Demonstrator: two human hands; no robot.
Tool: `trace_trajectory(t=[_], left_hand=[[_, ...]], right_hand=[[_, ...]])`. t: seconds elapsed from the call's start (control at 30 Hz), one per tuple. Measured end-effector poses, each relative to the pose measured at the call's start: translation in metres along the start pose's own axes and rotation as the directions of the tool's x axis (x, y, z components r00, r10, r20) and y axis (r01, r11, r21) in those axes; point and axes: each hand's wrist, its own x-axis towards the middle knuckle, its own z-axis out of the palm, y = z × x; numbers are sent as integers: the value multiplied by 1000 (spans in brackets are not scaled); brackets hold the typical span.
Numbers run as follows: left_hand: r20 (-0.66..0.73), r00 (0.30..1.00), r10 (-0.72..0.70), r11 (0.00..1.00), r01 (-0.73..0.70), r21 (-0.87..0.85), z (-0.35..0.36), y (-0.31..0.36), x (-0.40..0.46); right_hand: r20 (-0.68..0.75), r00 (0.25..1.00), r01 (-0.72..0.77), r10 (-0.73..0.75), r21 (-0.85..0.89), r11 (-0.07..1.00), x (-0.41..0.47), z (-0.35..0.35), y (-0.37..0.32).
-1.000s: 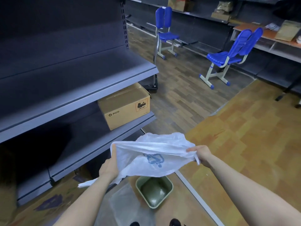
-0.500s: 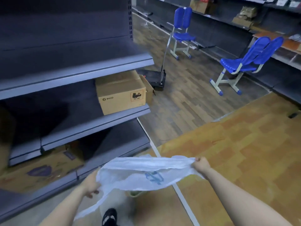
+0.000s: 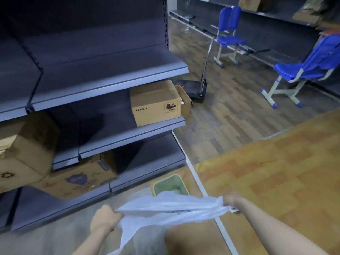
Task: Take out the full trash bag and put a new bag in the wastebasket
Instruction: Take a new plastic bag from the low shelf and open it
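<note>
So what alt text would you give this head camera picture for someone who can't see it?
Two bare hands, left hand and right hand, grip and stretch a white plastic bag just in front of a small green wastebasket on the floor. Grey store shelves with cardboard boxes stand at left, blue chairs beyond.

The room is dim and looks a bit blue. The shelves (image 3: 95, 74) on the left are dark, with deep shadows under each one. The orange floor (image 3: 276, 172) on the right is the brightest part. The whole picture is soft and a little blurry, most of all at the bottom by the hands and the white bag (image 3: 165, 210). Straight lines bend near the edges.
</note>
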Motion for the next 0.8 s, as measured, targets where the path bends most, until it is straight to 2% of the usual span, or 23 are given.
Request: trace_trajectory(t=[0.03,0.07,0.17,0.23,0.3,0.33,0.4,0.47,0.53,0.6,0.67,0.73,0.77,0.8], left_hand=[[28,1000,13,997,-15,71,3,-3,-1],[50,997,57,989,-64,136,6,-2,-2],[90,985,149,979,-160,129,7,15,-4],[118,974,195,967,-211,141,-4,32,-6],[139,954,264,948,-283,146,-14,43,-4],[146,940,309,936,-328,131,-17,44,0],[147,937,317,928,-338,157,-23,40,10],[129,957,261,927,-286,242,-27,26,14],[149,948,283,871,-319,373,-29,10,12],[181,921,346,822,-391,415,-31,5,8],[152,885,439,810,-464,359,-46,22,-1],[21,831,556,808,-547,219,-71,57,2],[-76,802,593,802,-579,147,-91,79,-1],[-201,738,644,763,-638,99,-112,100,-7]], right_hand=[[-8,1000,-4,3,-76,997,-1,6,-4],[-53,999,-8,6,-41,999,-4,12,-11],[-307,936,210,-171,101,972,-15,22,-38],[-234,934,338,-271,325,883,-35,17,-56],[-144,947,322,-289,396,860,-53,9,-69],[-105,958,285,-266,319,904,-58,5,-72],[-108,983,146,-150,-49,988,-64,-1,-72],[-206,978,-41,-33,-344,938,-69,-2,-64],[-268,963,-135,28,-390,911,-69,0,-55],[-319,948,-88,6,-242,966,-63,-3,-54],[-476,878,-26,-60,-172,985,-62,-13,-70],[-608,780,7,-146,-225,974,-75,-23,-99],[-695,685,67,-218,-238,969,-84,-35,-114],[-769,577,147,-277,-237,960,-102,-47,-133]])
